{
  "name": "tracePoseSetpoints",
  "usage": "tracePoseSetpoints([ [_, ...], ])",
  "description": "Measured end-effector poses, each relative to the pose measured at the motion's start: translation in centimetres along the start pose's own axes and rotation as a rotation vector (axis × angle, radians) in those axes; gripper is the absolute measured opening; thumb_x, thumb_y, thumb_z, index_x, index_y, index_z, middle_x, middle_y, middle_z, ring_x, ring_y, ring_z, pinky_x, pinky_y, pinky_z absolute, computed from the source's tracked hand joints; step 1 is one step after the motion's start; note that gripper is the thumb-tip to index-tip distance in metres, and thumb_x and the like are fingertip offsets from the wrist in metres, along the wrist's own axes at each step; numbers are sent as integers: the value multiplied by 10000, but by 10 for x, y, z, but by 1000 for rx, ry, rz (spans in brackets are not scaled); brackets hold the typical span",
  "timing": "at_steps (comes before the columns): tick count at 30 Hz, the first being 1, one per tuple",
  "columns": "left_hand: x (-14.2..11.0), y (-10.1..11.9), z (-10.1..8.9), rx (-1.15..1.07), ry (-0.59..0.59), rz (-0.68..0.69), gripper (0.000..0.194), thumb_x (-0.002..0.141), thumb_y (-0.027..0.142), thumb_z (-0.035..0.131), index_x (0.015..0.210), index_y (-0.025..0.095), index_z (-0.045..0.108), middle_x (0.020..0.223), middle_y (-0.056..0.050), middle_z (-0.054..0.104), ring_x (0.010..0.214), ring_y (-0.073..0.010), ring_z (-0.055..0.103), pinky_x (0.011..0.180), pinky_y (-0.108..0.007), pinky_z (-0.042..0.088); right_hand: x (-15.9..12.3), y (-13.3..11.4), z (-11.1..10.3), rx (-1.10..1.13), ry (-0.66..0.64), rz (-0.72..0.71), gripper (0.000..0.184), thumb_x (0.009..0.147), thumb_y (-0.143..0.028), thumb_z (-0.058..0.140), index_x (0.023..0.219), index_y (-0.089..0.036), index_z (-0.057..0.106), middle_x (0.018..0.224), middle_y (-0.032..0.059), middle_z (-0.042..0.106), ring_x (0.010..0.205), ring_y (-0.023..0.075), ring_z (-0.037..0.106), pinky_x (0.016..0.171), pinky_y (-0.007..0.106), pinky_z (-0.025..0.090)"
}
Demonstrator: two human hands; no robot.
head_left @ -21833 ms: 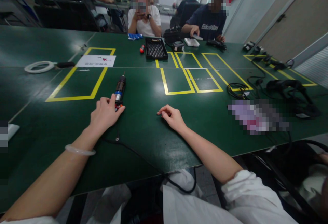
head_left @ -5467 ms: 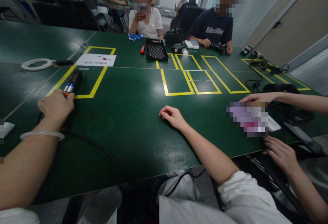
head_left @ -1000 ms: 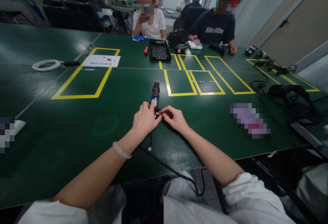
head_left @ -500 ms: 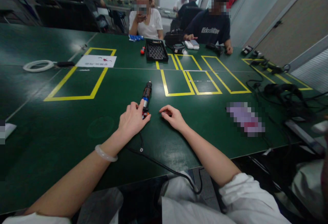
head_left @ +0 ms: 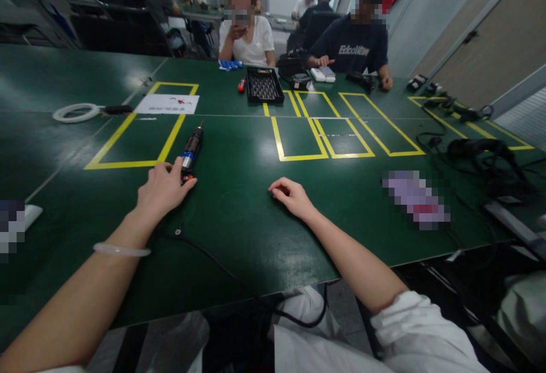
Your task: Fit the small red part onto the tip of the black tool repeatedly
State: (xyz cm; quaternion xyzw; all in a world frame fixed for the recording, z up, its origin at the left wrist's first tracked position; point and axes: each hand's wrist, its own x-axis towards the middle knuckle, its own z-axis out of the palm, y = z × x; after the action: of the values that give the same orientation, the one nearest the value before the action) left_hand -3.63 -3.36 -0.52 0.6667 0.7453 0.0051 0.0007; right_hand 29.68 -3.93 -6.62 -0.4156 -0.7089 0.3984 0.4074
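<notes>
**Screwdriver [head_left: 191, 146] in my left grip [head_left: 160, 192], just right of a yellow tape frame [head_left: 121, 165]**

Over the green counter [head_left: 239, 236], my left grip curls round the rear of the screwdriver, its bit aimed away from me and slightly right; whether the tool touches the surface, I cannot tell. My right grip [head_left: 293, 198], well apart, hangs loosely curled, and I cannot tell whether thumb and fingertips meet. A dark cord [head_left: 213, 259] runs toward the near edge. Opposite, a black tray [head_left: 265, 100] stands near a person in a dark shirt [head_left: 356, 49].
</notes>
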Motion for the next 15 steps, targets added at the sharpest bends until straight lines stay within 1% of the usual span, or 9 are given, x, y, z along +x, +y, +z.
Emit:
tracePoseSetpoints([
  [3, 14, -25, 0, 4, 2, -88, 705, 941, 605, 380, 1495, 171, 334, 1379, -230, 417, 1169, -394, 471, 842, -574, 506, 0, -1, 0, -10, -7, 2, 129, 878, -238, 564, 908, -175, 673, 786, 8, 637, 680, 122, 574, 664, 253, 444],
  [6, 29, -49, 2, 11, 0, -166, 698, 929, 587, 431, 1474, 160, 354, 1411, -233, 399, 1192, -381, 453, 886, -572, 484, 0, -2, 0, -14, -14, 12, 126, 881, -239, 565, 905, -177, 672, 792, 9, 642, 680, 121, 576, 671, 253, 451],
  [9, 43, -70, 4, 23, -5, -236, 664, 930, 570, 434, 1454, 167, 372, 1430, -214, 395, 1221, -369, 442, 910, -571, 476, 0, -2, -1, -24, -19, 11, 126, 882, -238, 566, 906, -176, 674, 804, 10, 647, 683, 119, 577, 675, 252, 450],
  [12, 51, -87, 4, 45, 6, -291, 619, 938, 558, 427, 1437, 193, 395, 1443, -184, 395, 1241, -351, 433, 918, -568, 475, 1, -2, -1, -30, -19, 2, 133, 883, -238, 564, 907, -170, 676, 804, 12, 645, 672, 117, 566, 663, 250, 438],
  [15, 51, -97, 5, 74, 58, -298, 606, 954, 550, 404, 1461, 221, 374, 1450, -165, 398, 1243, -330, 424, 928, -537, 472, 1, -1, -1, -38, -22, -4, 135, 883, -238, 560, 901, -172, 676, 803, 10, 644, 674, 117, 559, 660, 250, 434],
])
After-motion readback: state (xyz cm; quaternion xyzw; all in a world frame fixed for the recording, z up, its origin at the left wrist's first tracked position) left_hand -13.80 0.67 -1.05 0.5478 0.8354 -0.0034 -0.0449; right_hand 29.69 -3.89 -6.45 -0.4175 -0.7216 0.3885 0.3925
